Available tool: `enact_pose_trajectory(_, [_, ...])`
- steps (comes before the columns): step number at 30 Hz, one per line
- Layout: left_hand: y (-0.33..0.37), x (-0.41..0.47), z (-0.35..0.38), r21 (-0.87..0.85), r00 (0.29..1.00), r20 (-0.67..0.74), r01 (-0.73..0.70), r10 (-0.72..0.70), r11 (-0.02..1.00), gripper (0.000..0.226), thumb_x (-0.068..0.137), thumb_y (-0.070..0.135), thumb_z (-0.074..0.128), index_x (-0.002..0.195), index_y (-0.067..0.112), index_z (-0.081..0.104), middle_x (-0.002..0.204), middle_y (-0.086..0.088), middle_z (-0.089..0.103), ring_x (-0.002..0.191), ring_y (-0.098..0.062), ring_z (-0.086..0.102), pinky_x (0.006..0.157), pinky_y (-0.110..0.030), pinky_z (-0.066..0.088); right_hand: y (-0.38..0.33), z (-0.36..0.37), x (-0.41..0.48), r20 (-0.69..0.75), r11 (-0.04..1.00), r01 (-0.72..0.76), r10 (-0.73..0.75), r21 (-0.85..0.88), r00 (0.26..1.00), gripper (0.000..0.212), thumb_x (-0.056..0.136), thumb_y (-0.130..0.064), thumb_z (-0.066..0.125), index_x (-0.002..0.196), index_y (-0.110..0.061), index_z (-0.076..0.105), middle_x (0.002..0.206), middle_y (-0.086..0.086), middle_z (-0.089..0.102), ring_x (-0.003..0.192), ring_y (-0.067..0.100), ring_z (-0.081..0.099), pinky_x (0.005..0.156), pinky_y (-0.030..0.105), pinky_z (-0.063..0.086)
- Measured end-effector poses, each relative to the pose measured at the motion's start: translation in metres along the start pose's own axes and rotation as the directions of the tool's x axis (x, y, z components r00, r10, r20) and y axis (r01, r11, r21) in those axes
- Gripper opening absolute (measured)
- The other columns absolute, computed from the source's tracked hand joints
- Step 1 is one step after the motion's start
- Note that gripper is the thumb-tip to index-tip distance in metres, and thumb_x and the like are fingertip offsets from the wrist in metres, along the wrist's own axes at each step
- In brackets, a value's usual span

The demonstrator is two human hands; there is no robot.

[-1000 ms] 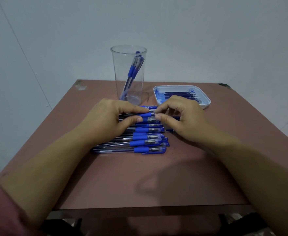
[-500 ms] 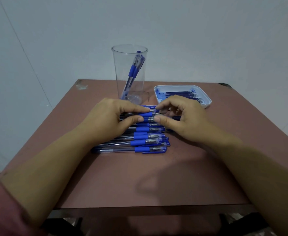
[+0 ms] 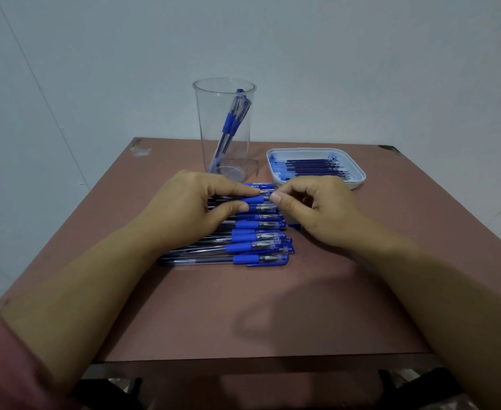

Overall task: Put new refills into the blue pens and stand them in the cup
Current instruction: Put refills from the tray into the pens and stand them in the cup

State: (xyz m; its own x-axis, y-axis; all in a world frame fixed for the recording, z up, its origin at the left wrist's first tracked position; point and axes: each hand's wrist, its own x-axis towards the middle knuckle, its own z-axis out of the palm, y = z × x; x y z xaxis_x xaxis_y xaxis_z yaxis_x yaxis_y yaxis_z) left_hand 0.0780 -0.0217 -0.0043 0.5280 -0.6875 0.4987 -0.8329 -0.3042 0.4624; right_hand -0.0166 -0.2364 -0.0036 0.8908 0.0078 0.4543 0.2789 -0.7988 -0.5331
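Note:
Several blue pens (image 3: pixel 244 247) with clear barrels lie side by side in a row at the table's middle. My left hand (image 3: pixel 193 207) pinches one pen (image 3: pixel 253 200) by its blue grip, just above the row. My right hand (image 3: pixel 317 210) pinches that same pen's tip end between thumb and forefinger. Behind the hands stands a tall clear cup (image 3: pixel 210 128) with two blue pens (image 3: pixel 233 122) leaning inside. A white tray (image 3: pixel 358 170) at the back right holds several dark blue refills (image 3: pixel 314 167).
The brown table (image 3: pixel 258 306) has its front edge close to me and worn corners at the back. A grey wall rises right behind it. A pink sleeve (image 3: pixel 9 365) shows at the lower left.
Both hands keep their pinch on the one pen. My right fingertips have shifted slightly at the tip end; otherwise nothing has moved.

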Motion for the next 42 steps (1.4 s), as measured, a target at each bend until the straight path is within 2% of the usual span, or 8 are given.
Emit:
enact_pose_trajectory(5, [-0.001, 0.0, 0.0, 0.003, 1.0, -0.005, 0.005, -0.005, 1.0, 0.031, 0.085, 0.032, 0.071, 0.112, 0.047, 0.064, 0.098, 0.015, 0.073, 0.09, 0.001, 0.066, 0.08, -0.031, 0.056, -0.003, 0.0, -0.001, -0.001, 0.996, -0.028, 0.028, 0.082, 1.0, 0.017, 0.079, -0.038, 0.076, 0.091, -0.037, 0.065, 0.082, -0.011, 0.069, 0.079, 0.007, 0.065, 0.073, 0.029, 0.056])
enact_pose_trajectory(10, [0.0, 0.0, 0.0, 0.003, 1.0, -0.004, 0.006, -0.006, 1.0, 0.032, 0.085, 0.032, 0.071, 0.111, 0.049, 0.063, 0.096, 0.016, 0.074, 0.087, 0.0, 0.067, 0.078, -0.032, 0.056, -0.006, 0.0, -0.001, 0.002, 0.998, -0.032, 0.032, 0.055, 0.999, 0.003, 0.089, -0.035, 0.066, 0.091, -0.035, 0.069, 0.076, -0.009, 0.07, 0.071, 0.009, 0.065, 0.069, 0.038, 0.055])
enact_pose_trajectory(18, [0.0, 0.0, -0.001, 0.025, 1.0, 0.001, 0.03, -0.03, 0.999, 0.03, 0.086, 0.03, 0.071, 0.113, 0.042, 0.068, 0.1, 0.017, 0.073, 0.09, 0.001, 0.065, 0.077, -0.015, 0.047, -0.002, -0.008, -0.002, -0.041, 0.995, -0.045, 0.049, 0.085, 0.998, 0.023, 0.083, -0.016, 0.075, 0.088, -0.037, 0.067, 0.084, -0.012, 0.07, 0.081, 0.008, 0.064, 0.076, 0.028, 0.054])
enact_pose_trajectory(23, [-0.002, 0.001, -0.001, 0.027, 0.999, 0.005, 0.05, -0.05, 0.998, 0.03, 0.086, 0.03, 0.071, 0.112, 0.044, 0.068, 0.102, 0.019, 0.071, 0.095, 0.002, 0.063, 0.08, -0.013, 0.046, 0.006, -0.027, -0.005, 0.068, 0.978, -0.107, 0.121, -0.178, 0.99, 0.02, 0.091, -0.014, 0.064, 0.091, -0.033, 0.069, 0.091, -0.018, 0.063, 0.088, -0.002, 0.057, 0.077, 0.007, 0.041])
enact_pose_trajectory(28, [-0.001, 0.0, -0.002, 0.027, 0.998, 0.009, 0.056, -0.056, 0.998, 0.03, 0.085, 0.031, 0.07, 0.112, 0.043, 0.068, 0.103, 0.017, 0.072, 0.093, 0.0, 0.065, 0.082, -0.019, 0.049, 0.001, -0.033, -0.004, 0.264, 0.937, -0.07, 0.167, -0.341, 0.95, 0.018, 0.095, -0.017, 0.059, 0.104, -0.027, 0.071, 0.094, -0.019, 0.057, 0.094, 0.0, 0.043, 0.081, 0.018, 0.037])
enact_pose_trajectory(32, [-0.001, 0.0, -0.002, 0.032, 0.998, 0.007, 0.055, -0.055, 0.998, 0.029, 0.086, 0.031, 0.071, 0.112, 0.043, 0.068, 0.102, 0.017, 0.072, 0.093, -0.001, 0.066, 0.082, -0.022, 0.05, 0.002, -0.033, -0.004, 0.306, 0.936, -0.058, 0.171, -0.346, 0.937, 0.02, 0.096, -0.019, 0.058, 0.108, -0.03, 0.07, 0.088, -0.026, 0.051, 0.089, -0.008, 0.041, 0.074, 0.008, 0.035])
enact_pose_trajectory(37, [-0.001, 0.0, -0.002, 0.022, 0.998, 0.015, 0.056, -0.056, 0.998, 0.032, 0.086, 0.032, 0.07, 0.112, 0.049, 0.064, 0.101, 0.018, 0.072, 0.09, 0.0, 0.065, 0.081, -0.024, 0.052, 0.003, -0.033, -0.003, 0.28, 0.954, -0.084, 0.168, -0.288, 0.945, 0.023, 0.095, -0.017, 0.059, 0.11, -0.031, 0.069, 0.091, -0.023, 0.057, 0.09, -0.015, 0.043, 0.074, 0.004, 0.034])
enact_pose_trajectory(42, [-0.003, 0.0, -0.001, 0.006, 0.998, 0.01, 0.062, -0.062, 0.998, 0.029, 0.086, 0.03, 0.071, 0.111, 0.044, 0.069, 0.099, 0.018, 0.072, 0.09, 0.002, 0.064, 0.079, -0.019, 0.05, 0.002, -0.027, -0.007, 0.044, 0.991, -0.034, 0.04, -0.131, 0.998, 0.022, 0.092, -0.014, 0.062, 0.104, -0.031, 0.067, 0.094, -0.022, 0.061, 0.089, -0.005, 0.055, 0.074, 0.005, 0.039])
